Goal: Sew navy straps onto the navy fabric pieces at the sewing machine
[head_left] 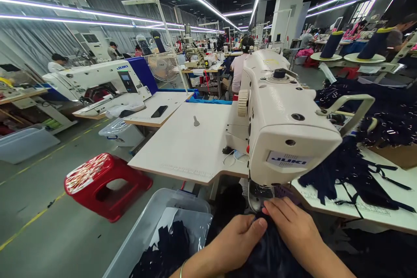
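Both of my hands are at the needle end of a white JUKI sewing machine point(293, 139). Dark navy fabric point(269, 252) hangs below them and runs up under the machine head. My left hand point(239, 241) pinches the fabric between thumb and curled fingers, just left of the needle area. On the other side, my right hand point(293, 226) presses its fingers together on the cloth close to the presser foot, its fingertips near the left thumb. The needle and the exact stitching spot are hidden by the machine head and my fingers.
Navy straps with metal fittings point(368, 173) pile on the right tabletop. A clear plastic bin point(130, 249) with dark pieces stands lower left, near a red stool point(106, 186). On the white table point(182, 147) lies a small grey metal piece point(196, 120); a phone point(159, 111) rests farther back.
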`<state>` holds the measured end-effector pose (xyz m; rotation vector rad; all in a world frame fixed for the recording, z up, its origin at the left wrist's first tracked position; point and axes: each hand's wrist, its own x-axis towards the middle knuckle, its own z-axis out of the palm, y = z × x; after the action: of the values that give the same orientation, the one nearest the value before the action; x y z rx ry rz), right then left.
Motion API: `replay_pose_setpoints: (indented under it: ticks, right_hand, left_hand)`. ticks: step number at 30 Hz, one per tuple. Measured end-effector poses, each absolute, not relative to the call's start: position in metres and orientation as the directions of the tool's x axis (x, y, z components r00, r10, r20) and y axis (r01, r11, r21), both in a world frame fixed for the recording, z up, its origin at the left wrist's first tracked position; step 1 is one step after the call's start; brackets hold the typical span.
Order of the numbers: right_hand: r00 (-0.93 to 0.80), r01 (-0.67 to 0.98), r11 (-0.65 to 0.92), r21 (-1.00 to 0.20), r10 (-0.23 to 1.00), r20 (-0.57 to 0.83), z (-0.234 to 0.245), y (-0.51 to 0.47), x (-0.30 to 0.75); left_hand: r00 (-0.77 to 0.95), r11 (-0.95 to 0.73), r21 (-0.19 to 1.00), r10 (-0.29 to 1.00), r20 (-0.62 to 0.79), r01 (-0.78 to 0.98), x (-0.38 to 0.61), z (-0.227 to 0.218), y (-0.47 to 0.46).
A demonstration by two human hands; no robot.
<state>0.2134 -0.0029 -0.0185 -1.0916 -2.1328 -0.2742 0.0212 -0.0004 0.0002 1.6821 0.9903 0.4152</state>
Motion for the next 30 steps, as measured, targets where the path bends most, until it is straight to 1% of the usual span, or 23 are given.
replay_pose_setpoints:
  ticks: [1,2,3,4,5,6,7,8,9,11,13,15,17,18,19,21,27,30]
  right_hand:
    - [-0.413,0.803,0.595,-0.035,0.598,0.687,-0.021,0.003,0.21]
    - [-0.431,0.822,0.568,0.025,0.594,0.68,-0.022,0.008,0.206]
    - [-0.428,0.842,0.537,0.051,0.607,0.67,-0.023,0.011,0.204]
    - [-0.406,0.863,0.502,0.051,0.629,0.663,-0.023,0.012,0.203]
    - [-0.375,0.882,0.471,0.035,0.652,0.659,-0.023,0.012,0.203]
    - [-0.344,0.893,0.449,0.012,0.665,0.663,-0.024,0.011,0.204]
    - [-0.314,0.899,0.438,-0.018,0.672,0.671,-0.025,0.009,0.205]
    - [-0.285,0.898,0.436,-0.057,0.676,0.679,-0.028,0.007,0.207]
    - [-0.259,0.889,0.444,-0.109,0.686,0.68,-0.032,0.004,0.209]
    - [-0.203,0.846,0.467,-0.255,0.726,0.657,-0.04,-0.001,0.214]
    - [-0.137,0.77,0.455,-0.448,0.803,0.58,-0.048,-0.003,0.218]
    - [-0.061,0.669,0.384,-0.636,0.882,0.468,-0.052,-0.002,0.22]
    - [0.057,0.574,0.261,-0.776,0.933,0.356,-0.053,0.001,0.221]
    - [0.116,0.537,0.204,-0.818,0.943,0.311,-0.052,0.003,0.22]
    - [0.162,0.51,0.157,-0.846,0.948,0.274,-0.051,0.006,0.22]
    - [0.197,0.483,0.1,-0.87,0.956,0.22,-0.048,0.011,0.218]
    - [0.187,0.485,0.031,-0.874,0.973,0.139,-0.045,0.02,0.217]
    - [0.203,0.499,-0.033,-0.866,0.976,0.08,-0.044,0.021,0.218]
  left_hand:
    - [0.543,-0.07,0.893,0.814,-0.207,0.445,0.02,-0.001,0.003]
    - [0.479,-0.128,0.848,0.863,-0.16,0.513,0.02,-0.002,0.005]
    - [0.417,-0.224,0.771,0.907,-0.058,0.596,0.019,-0.002,0.008]
    - [0.368,-0.333,0.657,0.925,0.089,0.677,0.018,-0.003,0.01]
    - [0.342,-0.425,0.521,0.905,0.251,0.741,0.018,-0.003,0.011]
    - [0.353,-0.504,0.388,0.847,0.398,0.772,0.018,-0.004,0.012]
    - [0.395,-0.574,0.277,0.771,0.499,0.77,0.018,-0.006,0.011]
    - [0.459,-0.64,0.191,0.698,0.55,0.744,0.019,-0.008,0.011]
    - [0.525,-0.691,0.127,0.643,0.557,0.711,0.02,-0.011,0.009]
    - [0.626,-0.741,0.038,0.593,0.506,0.671,0.023,-0.017,0.007]
    - [0.649,-0.726,-0.007,0.611,0.452,0.688,0.025,-0.023,0.005]
    - [0.645,-0.711,-0.015,0.629,0.434,0.703,0.027,-0.026,0.003]
    - [0.642,-0.706,-0.013,0.636,0.429,0.708,0.03,-0.025,0.003]
    - [0.636,-0.698,-0.016,0.642,0.429,0.716,0.031,-0.023,0.003]
    - [0.625,-0.686,-0.021,0.649,0.434,0.728,0.033,-0.022,0.003]
    - [0.597,-0.658,-0.025,0.666,0.447,0.753,0.037,-0.019,0.003]
    - [0.558,-0.609,-0.051,0.687,0.466,0.792,0.045,-0.02,0.003]
    - [0.54,-0.591,-0.064,0.682,0.494,0.804,0.048,-0.02,0.003]
